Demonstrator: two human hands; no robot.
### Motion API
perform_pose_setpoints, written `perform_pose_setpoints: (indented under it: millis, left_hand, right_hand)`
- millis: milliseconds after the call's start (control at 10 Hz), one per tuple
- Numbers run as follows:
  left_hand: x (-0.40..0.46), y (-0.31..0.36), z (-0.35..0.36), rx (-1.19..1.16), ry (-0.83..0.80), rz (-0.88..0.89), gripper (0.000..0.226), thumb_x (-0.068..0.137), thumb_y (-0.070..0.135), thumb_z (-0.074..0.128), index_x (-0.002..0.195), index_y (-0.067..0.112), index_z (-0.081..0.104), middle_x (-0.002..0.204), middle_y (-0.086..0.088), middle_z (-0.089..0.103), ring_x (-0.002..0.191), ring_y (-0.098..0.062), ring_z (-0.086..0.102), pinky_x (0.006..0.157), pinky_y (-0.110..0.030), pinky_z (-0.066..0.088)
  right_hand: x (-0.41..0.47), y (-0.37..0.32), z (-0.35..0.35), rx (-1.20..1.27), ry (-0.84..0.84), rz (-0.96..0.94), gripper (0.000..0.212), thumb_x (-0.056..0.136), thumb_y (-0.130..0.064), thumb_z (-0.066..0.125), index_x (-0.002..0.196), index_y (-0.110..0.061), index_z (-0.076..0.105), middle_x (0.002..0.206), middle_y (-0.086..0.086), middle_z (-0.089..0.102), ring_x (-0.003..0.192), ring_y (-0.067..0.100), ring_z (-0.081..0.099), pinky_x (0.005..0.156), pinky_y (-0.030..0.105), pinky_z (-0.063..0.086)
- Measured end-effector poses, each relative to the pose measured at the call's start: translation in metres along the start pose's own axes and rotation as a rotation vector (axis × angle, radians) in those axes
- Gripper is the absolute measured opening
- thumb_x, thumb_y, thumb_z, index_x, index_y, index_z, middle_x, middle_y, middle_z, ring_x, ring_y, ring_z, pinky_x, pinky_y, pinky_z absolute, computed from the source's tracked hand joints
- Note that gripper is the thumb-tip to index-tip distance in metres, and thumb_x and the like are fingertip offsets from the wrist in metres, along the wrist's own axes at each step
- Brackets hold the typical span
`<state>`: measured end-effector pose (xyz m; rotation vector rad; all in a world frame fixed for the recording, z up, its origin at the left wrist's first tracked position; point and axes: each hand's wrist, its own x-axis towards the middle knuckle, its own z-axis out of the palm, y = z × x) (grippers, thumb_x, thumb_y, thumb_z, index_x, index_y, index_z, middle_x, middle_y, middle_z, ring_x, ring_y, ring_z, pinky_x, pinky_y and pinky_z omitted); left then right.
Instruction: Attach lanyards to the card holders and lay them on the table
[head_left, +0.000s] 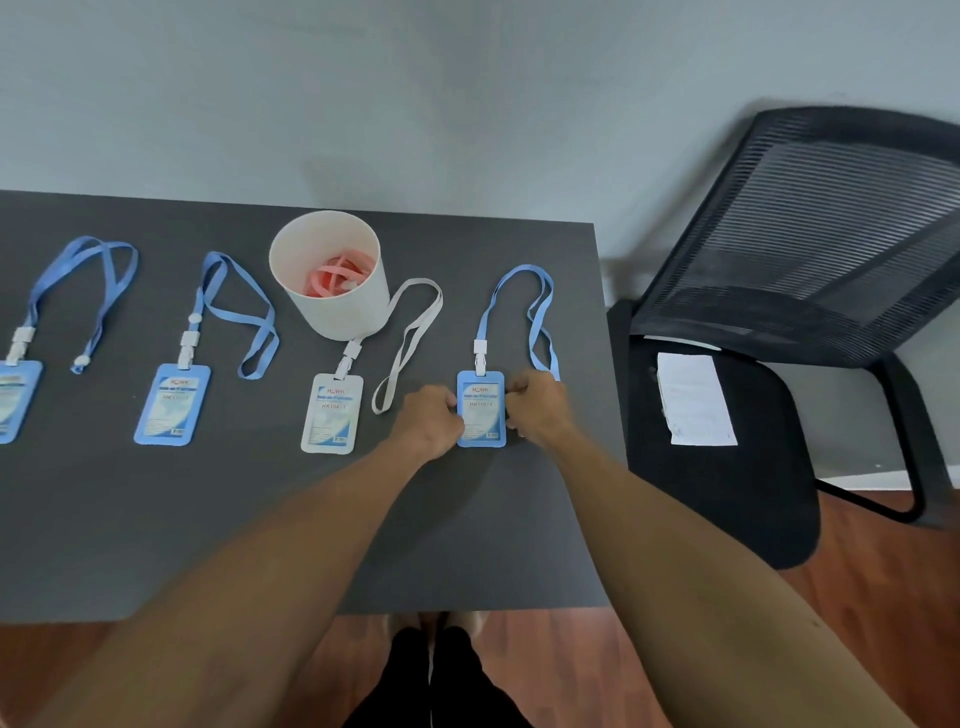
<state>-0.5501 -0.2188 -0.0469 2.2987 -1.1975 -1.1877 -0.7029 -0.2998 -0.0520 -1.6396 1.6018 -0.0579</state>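
A blue card holder lies flat on the dark table, clipped to a blue lanyard that loops away from me. My left hand pinches the holder's left edge and my right hand pinches its right edge, fingers curled. To the left lie a white holder with a white lanyard, then a blue holder and another blue holder at the frame's edge, each with its blue lanyard attached.
A white cup holding pink lanyards stands behind the white holder. The table's right edge runs close to my right hand. A black mesh chair with a sheet of paper on its seat stands to the right.
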Motion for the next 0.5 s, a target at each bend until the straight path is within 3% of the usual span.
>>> perform_pose_setpoints:
  millis: [100,200,300,400,500]
  left_hand:
    - [-0.006,-0.003,-0.005,0.003,0.015,0.013,0.012,0.09,0.013,0.065,0.1,0.009,0.069,0.114,-0.008,0.073,0.103,-0.024,0.069,0.065,-0.026,0.056]
    - [-0.022,-0.011,-0.019,-0.029,0.038,-0.003,0.022,0.091,0.021,0.064,0.112,0.014,0.068,0.113,-0.003,0.071,0.102,-0.022,0.067,0.092,-0.04,0.056]
    - [-0.039,-0.032,-0.042,-0.061,0.089,-0.039,0.03,0.089,0.029,0.064,0.118,0.021,0.066,0.113,0.002,0.07,0.104,-0.021,0.066,0.097,-0.042,0.053]
    - [-0.054,-0.058,-0.073,-0.053,0.143,-0.082,0.025,0.085,0.034,0.064,0.109,0.026,0.068,0.105,0.004,0.072,0.101,-0.022,0.066,0.094,-0.042,0.054]
    - [-0.058,-0.089,-0.105,0.019,0.207,-0.123,0.033,0.088,0.034,0.069,0.119,0.022,0.067,0.119,-0.001,0.07,0.109,-0.023,0.065,0.096,-0.04,0.053]
  right_hand:
    - [-0.003,0.001,-0.002,-0.02,0.009,-0.021,0.018,0.095,-0.016,0.052,0.085,-0.012,0.067,0.088,0.002,0.072,0.083,0.02,0.072,0.072,0.048,0.064]
    - [-0.01,-0.003,-0.006,-0.016,0.004,-0.06,0.019,0.099,-0.014,0.052,0.095,-0.008,0.069,0.103,0.004,0.074,0.093,0.019,0.071,0.074,0.046,0.064]
    - [-0.014,-0.011,-0.007,0.026,-0.002,-0.083,0.019,0.101,-0.011,0.052,0.108,-0.006,0.069,0.118,0.008,0.071,0.109,0.023,0.066,0.077,0.041,0.064]
    - [-0.019,-0.027,-0.004,0.04,0.02,-0.102,0.027,0.097,-0.007,0.052,0.118,-0.007,0.069,0.118,0.011,0.071,0.105,0.025,0.067,0.081,0.042,0.061]
    - [-0.02,-0.043,0.007,0.04,0.044,-0.108,0.032,0.094,-0.006,0.051,0.119,-0.01,0.071,0.117,0.007,0.073,0.101,0.024,0.069,0.083,0.039,0.059]
